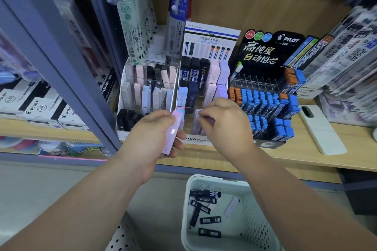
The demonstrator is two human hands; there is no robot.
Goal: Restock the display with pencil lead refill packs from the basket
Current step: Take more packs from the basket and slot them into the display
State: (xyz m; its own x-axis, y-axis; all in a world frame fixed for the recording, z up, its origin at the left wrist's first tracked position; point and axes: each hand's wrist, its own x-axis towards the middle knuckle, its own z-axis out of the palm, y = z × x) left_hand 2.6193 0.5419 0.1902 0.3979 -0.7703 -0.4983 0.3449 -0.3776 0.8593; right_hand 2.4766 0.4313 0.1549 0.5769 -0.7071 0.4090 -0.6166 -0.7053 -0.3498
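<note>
While the basket [255, 220] sits nearest, below the shelf edge, with dark refill packs [205, 193] loose inside, the left hand [151, 134] just beyond it has its grip wrapped round a lilac pack [173, 130], held on end. Farther on, the right hand [224, 120] pinches a pale pack [197, 112] at a near-row slot of the display [212, 34]. This one is best lowered upright, flush with its neighbours, before the lilac one follows.
</note>
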